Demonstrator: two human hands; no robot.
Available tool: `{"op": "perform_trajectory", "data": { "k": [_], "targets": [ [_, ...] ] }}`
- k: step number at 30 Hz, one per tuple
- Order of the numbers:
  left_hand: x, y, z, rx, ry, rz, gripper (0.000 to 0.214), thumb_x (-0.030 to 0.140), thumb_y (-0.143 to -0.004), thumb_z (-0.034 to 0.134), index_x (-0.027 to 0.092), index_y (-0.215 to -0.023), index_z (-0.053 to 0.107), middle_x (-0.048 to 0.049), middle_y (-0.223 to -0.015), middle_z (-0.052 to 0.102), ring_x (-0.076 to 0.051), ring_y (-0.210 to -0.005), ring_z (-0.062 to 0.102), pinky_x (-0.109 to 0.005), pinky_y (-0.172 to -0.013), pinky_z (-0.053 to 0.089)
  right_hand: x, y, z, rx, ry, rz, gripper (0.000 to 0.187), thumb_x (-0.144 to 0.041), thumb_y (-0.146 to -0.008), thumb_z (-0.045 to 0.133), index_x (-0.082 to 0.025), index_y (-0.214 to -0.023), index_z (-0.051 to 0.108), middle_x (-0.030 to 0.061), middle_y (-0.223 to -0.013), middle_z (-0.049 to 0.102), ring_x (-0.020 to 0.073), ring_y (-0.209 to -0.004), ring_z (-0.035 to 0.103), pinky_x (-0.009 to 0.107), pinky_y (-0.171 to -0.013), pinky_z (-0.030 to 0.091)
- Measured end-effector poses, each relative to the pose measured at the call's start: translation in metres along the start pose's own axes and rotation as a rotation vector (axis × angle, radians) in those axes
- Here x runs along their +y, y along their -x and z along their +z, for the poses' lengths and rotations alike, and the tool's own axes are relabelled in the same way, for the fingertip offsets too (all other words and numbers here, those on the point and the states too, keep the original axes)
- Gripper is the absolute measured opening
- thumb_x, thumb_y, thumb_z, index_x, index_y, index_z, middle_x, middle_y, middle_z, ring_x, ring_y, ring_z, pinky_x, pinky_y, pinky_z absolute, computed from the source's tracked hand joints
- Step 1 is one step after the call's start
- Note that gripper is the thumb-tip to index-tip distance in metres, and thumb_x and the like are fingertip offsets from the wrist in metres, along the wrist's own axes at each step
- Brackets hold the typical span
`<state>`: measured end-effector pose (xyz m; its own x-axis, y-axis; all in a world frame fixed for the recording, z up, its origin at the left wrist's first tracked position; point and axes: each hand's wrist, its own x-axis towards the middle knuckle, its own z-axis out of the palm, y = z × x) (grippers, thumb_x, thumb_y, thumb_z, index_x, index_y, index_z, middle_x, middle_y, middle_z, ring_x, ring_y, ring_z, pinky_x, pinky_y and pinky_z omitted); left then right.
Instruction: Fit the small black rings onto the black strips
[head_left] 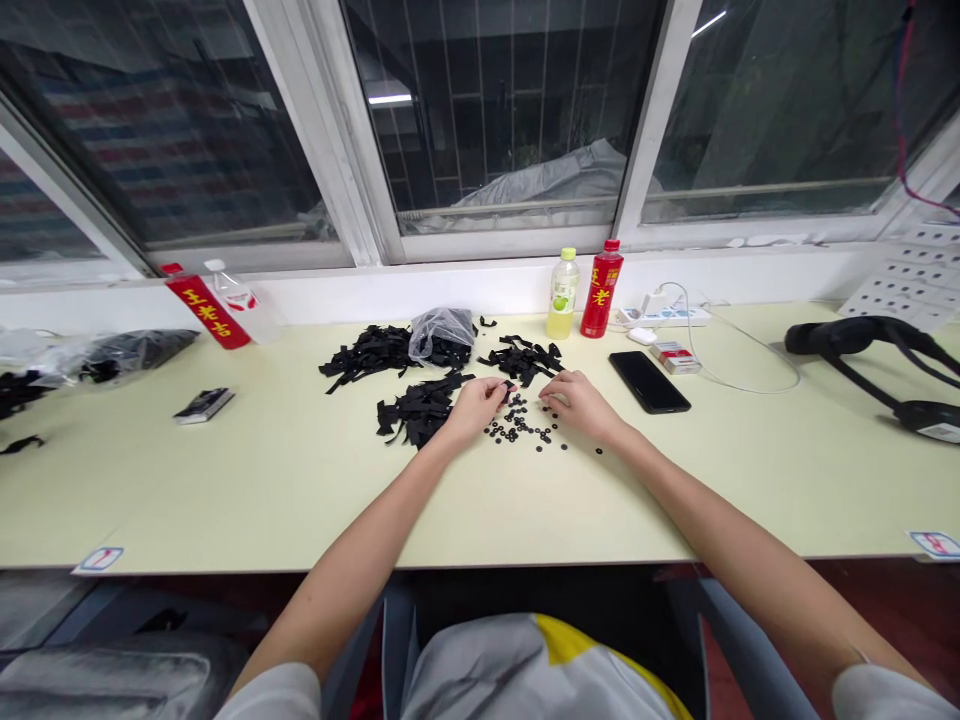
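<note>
The left hand (pixel 474 410) is at the top edge of a patch of little black rings (pixel 517 428) on the table. Its fingers (pixel 500 392) are pinched together on a small black bit (pixel 511 387). The bit is too small to tell if it is a ring. The right hand (pixel 581 405) lies on the other side of the patch. Its fingers (pixel 549 389) are a little apart, with the tips just beside the rings, and they hold nothing that I can see.

There are 3 heaps of black strips near the hands. 1 heap (pixel 418 410) is just beside the left hand, 1 (pixel 369 355) is farther up, and 1 (pixel 521 360) is above the rings. A clear plastic bag (pixel 442 333) sits at the back, between the top heaps.

The table (pixel 300 520) is pale yellow. On it are a black phone (pixel 649 382), a white power strip (pixel 664 316), a white cord (pixel 750 375), a green-capped bottle (pixel 562 295), and a red bottle (pixel 601 290). A clear bottle (pixel 240 310) lies on its side at the back. Behind the table are big windows (pixel 502 120) with white frames and dark glass.
</note>
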<state>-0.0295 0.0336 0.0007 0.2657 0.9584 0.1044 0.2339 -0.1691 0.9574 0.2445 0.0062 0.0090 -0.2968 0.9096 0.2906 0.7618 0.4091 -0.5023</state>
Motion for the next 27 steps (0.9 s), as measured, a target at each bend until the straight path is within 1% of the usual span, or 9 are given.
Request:
{"op": "perform_trajectory", "data": {
  "k": [2,5,10,13,16,19,23,25,27],
  "targets": [
    [0.0,0.001,0.0,-0.003,-0.021,-0.005,0.046,0.062,-0.104,0.09,0.021,-0.086,0.076,-0.0076,-0.09,0.077,-0.02,-0.077,0.057,-0.03,-0.068,0.043,0.005,-0.002,-0.005,0.009,0.045,0.071,0.03,-0.015,-0.119,0.071,-0.02,-0.119,0.101,0.0205,-0.131,0.092,0.0399,-0.132,0.083,0.046,-0.119,0.062],
    [0.002,0.002,0.0,-0.015,-0.054,0.011,0.05,0.06,-0.102,0.089,0.022,-0.079,0.069,-0.0094,-0.093,0.081,-0.019,-0.076,0.056,-0.029,-0.067,0.041,0.015,-0.005,-0.011,0.007,0.084,0.139,0.027,-0.009,-0.114,0.076,-0.019,-0.117,0.101,0.0195,-0.129,0.093,0.0376,-0.127,0.085,0.042,-0.116,0.062],
    [0.004,0.004,0.0,-0.027,-0.117,0.053,0.052,0.058,-0.102,0.085,0.023,-0.071,0.061,-0.0081,-0.086,0.079,-0.019,-0.075,0.056,-0.029,-0.066,0.038,0.017,-0.006,-0.01,-0.054,0.064,0.103,0.023,-0.01,-0.112,0.082,-0.02,-0.119,0.101,0.0174,-0.127,0.094,0.0374,-0.129,0.086,0.04,-0.114,0.063],
    [0.005,0.005,0.002,-0.016,-0.13,0.041,0.049,0.055,-0.102,0.083,0.023,-0.072,0.06,-0.0093,-0.091,0.082,-0.019,-0.074,0.057,-0.029,-0.066,0.039,0.012,-0.005,-0.009,-0.049,0.083,0.099,0.022,-0.009,-0.112,0.082,-0.02,-0.118,0.101,0.0187,-0.128,0.093,0.0392,-0.133,0.085,0.041,-0.116,0.062],
    [0.007,0.006,0.002,-0.005,-0.129,0.026,0.047,0.055,-0.1,0.085,0.023,-0.073,0.063,-0.0106,-0.095,0.084,-0.02,-0.076,0.06,-0.03,-0.067,0.041,0.006,-0.004,-0.013,-0.028,0.08,0.1,0.024,-0.006,-0.112,0.079,-0.019,-0.116,0.099,0.0199,-0.132,0.094,0.0383,-0.133,0.086,0.04,-0.116,0.062],
    [0.009,0.007,0.002,0.003,-0.121,0.005,0.046,0.055,-0.099,0.086,0.022,-0.073,0.068,-0.0116,-0.099,0.087,-0.02,-0.076,0.06,-0.03,-0.066,0.044,0.001,-0.004,-0.018,-0.079,0.048,0.11,0.022,-0.008,-0.112,0.078,-0.02,-0.103,0.095,0.0165,-0.124,0.095,0.0337,-0.119,0.087,0.036,-0.106,0.061],
    [0.012,0.009,0.003,0.019,-0.126,-0.004,0.044,0.054,-0.099,0.086,0.022,-0.074,0.07,-0.0118,-0.098,0.088,-0.021,-0.076,0.061,-0.03,-0.066,0.047,-0.003,-0.003,-0.026,-0.166,-0.017,0.17,0.024,-0.015,-0.109,0.081,-0.023,-0.087,0.083,0.0081,-0.1,0.093,0.0269,-0.095,0.082,0.033,-0.088,0.056],
    [0.013,0.009,0.003,0.025,-0.142,0.0,0.042,0.053,-0.098,0.085,0.022,-0.073,0.07,-0.0117,-0.096,0.088,-0.021,-0.076,0.062,-0.029,-0.065,0.047,-0.004,-0.002,-0.031,-0.199,-0.053,0.189,0.024,-0.021,-0.107,0.085,-0.024,-0.083,0.079,0.0059,-0.093,0.091,0.0255,-0.088,0.08,0.033,-0.084,0.054],
    [0.014,0.01,0.003,0.026,-0.16,0.001,0.041,0.052,-0.098,0.083,0.022,-0.074,0.071,-0.0112,-0.093,0.087,-0.022,-0.077,0.062,-0.029,-0.065,0.047,-0.006,-0.002,-0.034,-0.266,-0.098,0.188,0.023,-0.025,-0.102,0.089,-0.025,-0.081,0.079,0.0049,-0.091,0.09,0.0251,-0.087,0.079,0.033,-0.082,0.055]
  ]
}}
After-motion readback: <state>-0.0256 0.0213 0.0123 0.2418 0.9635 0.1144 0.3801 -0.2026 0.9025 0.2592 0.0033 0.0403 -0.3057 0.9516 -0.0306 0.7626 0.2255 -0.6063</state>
